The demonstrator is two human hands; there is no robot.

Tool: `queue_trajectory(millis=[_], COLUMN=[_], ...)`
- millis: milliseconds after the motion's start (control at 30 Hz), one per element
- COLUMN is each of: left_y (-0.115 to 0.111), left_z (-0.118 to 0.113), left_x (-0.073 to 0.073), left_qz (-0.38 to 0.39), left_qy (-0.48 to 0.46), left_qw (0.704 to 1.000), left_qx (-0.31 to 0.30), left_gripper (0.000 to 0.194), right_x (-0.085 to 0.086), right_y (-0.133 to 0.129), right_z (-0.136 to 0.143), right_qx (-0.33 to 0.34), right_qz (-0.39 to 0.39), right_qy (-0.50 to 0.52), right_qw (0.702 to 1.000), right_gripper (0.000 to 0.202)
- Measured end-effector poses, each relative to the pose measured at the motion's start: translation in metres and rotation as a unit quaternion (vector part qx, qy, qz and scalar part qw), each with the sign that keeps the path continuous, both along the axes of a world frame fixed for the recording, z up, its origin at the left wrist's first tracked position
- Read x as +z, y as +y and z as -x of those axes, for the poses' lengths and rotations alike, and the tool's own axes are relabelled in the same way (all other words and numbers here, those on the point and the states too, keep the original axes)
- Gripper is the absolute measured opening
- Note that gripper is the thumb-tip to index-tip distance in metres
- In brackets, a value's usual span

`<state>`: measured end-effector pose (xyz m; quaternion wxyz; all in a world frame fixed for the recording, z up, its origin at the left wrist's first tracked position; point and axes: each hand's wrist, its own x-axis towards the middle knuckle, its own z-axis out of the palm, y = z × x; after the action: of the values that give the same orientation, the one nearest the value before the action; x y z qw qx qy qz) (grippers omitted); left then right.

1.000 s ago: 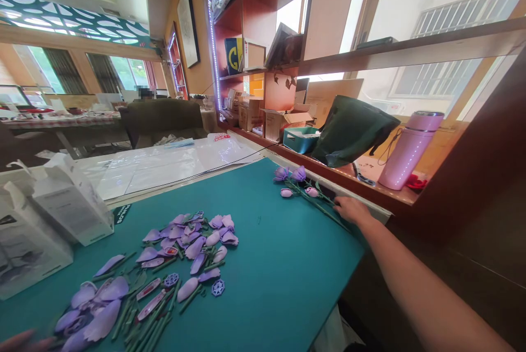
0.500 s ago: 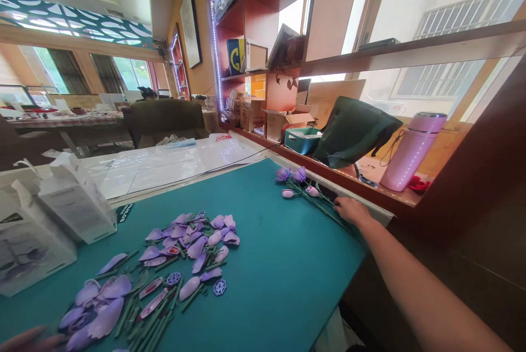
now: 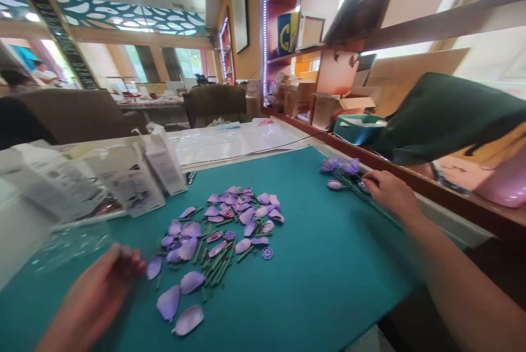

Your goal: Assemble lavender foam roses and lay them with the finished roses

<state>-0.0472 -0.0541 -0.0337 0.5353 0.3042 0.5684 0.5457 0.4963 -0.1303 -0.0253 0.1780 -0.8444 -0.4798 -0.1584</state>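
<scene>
My right hand (image 3: 390,193) is closed, with its fingertips at a pink bud among the artificial flowers (image 3: 350,166) at the mat's far right. Purple blooms and long green stems lie there, and the fingers partly hide that bud. Low on the left hovers my left hand (image 3: 98,286), its fingers curled and smeared by motion; whether they hold anything is unclear. Just right of it is a loose purple petal (image 3: 154,267). Several more petals, green stem pieces (image 3: 217,267) and a purple lattice disc (image 3: 267,253) are spread over the green mat (image 3: 312,297).
White boxes (image 3: 166,165) and a clear plastic bag (image 3: 74,245) stand or lie along the left. Beyond the mat is a white plastic-covered surface (image 3: 222,141). A dark bag (image 3: 447,116), a teal bin (image 3: 357,131) and a pink bottle (image 3: 505,176) line the ledge at right.
The view has swung left. My left hand has come further into view beside the petals. My right hand has shifted from the stems up towards the pink bud.
</scene>
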Motion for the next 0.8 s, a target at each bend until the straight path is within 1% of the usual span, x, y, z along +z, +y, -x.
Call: queue_trajectory(millis=[33,67,133,200,300,400,500,567,667,733,800], left_y=[-0.001,-0.002,-0.005,-0.008,-0.010,-0.008,-0.004,-0.001,0.004,0.007,0.009], left_z=[-0.001,-0.001,-0.001,-0.001,-0.005,-0.012,-0.018,-0.019,-0.015,-0.011,-0.008], left_x=[0.006,0.011,0.018,0.023,0.027,0.026,0.018,0.010,-0.002,-0.006,-0.007], left_qz=[-0.006,-0.010,-0.035,-0.064,-0.112,-0.140,-0.157,-0.155,-0.137,-0.126,-0.118], left_qy=[-0.057,-0.096,-0.118,-0.103,-0.055,0.009,0.060,0.080,0.087,0.084,0.082], left_qw=[0.998,0.995,0.992,0.992,0.989,0.983,0.973,0.970,0.972,0.974,0.976], left_qx=[0.009,0.003,-0.006,-0.031,-0.073,-0.121,-0.156,-0.168,-0.169,-0.166,-0.164], left_gripper=[0.044,0.048,0.051,0.051,0.051,0.048,0.046,0.045,0.044,0.044,0.044], right_x=[0.002,0.003,0.004,0.005,0.009,0.012,0.007,0.000,-0.011,-0.016,-0.020], right_y=[0.009,0.018,0.037,0.053,0.073,0.086,0.094,0.096,0.093,0.089,0.087], right_z=[0.014,0.029,0.064,0.100,0.151,0.186,0.198,0.195,0.186,0.181,0.179], right_qx=[0.031,0.060,0.117,0.168,0.223,0.260,0.246,0.236,0.245,0.248,0.239], right_qz=[-0.036,-0.067,-0.113,-0.137,-0.140,-0.121,-0.064,0.013,0.123,0.173,0.211], right_qy=[-0.006,-0.006,0.005,0.029,0.069,0.093,0.107,0.127,0.158,0.170,0.174], right_qw=[0.999,0.996,0.987,0.976,0.962,0.953,0.961,0.963,0.949,0.938,0.932], right_gripper=[0.029,0.028,0.026,0.026,0.026,0.024,0.022,0.021,0.018,0.018,0.021])
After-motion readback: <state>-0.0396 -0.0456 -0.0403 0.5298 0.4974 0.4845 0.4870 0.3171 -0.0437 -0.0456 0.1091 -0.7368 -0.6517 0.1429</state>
